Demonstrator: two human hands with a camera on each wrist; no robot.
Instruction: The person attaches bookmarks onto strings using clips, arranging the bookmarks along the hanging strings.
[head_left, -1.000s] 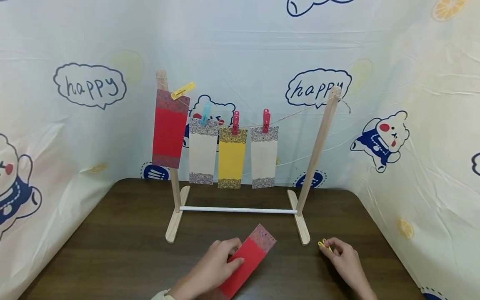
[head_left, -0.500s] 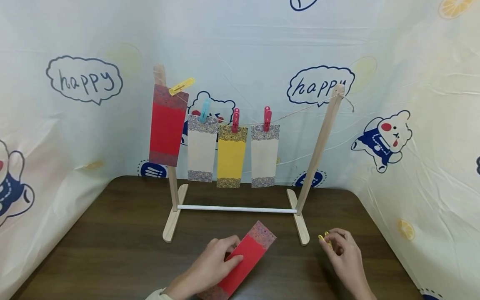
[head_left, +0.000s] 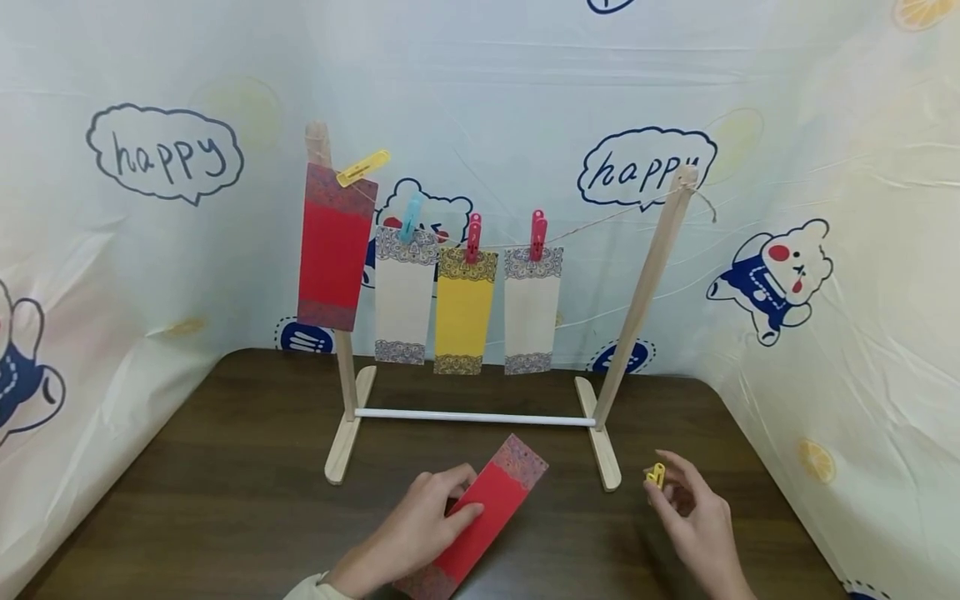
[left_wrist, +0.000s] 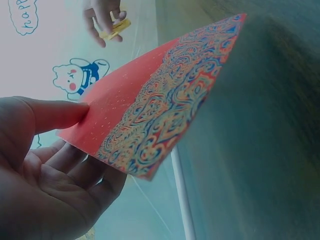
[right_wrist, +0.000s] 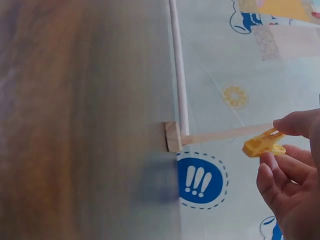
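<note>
Her left hand (head_left: 420, 525) pinches the red card (head_left: 483, 512); her right hand (head_left: 693, 517) pinches a yellow clip (head_left: 656, 475). Pick-up looks finished. Next, probably lift both to the string (head_left: 592, 225) above.

I see a wooden drying rack (head_left: 639, 287) standing on the dark wood table (head_left: 225, 467), a white crossbar (head_left: 472, 418) joining its two feet. A twine line (head_left: 592, 223) sags between the posts. Four cards hang from it: a red card (head_left: 333, 246) under a yellow peg (head_left: 362, 167) at the left post, then a white card (head_left: 403, 304) on a blue peg (head_left: 410, 221), a yellow card (head_left: 463, 310) on a red peg (head_left: 472, 236), and another white card (head_left: 530, 308) on a second red peg (head_left: 537, 234). A cartoon-bear "happy" sheet (head_left: 787, 150) backs it all.
</note>
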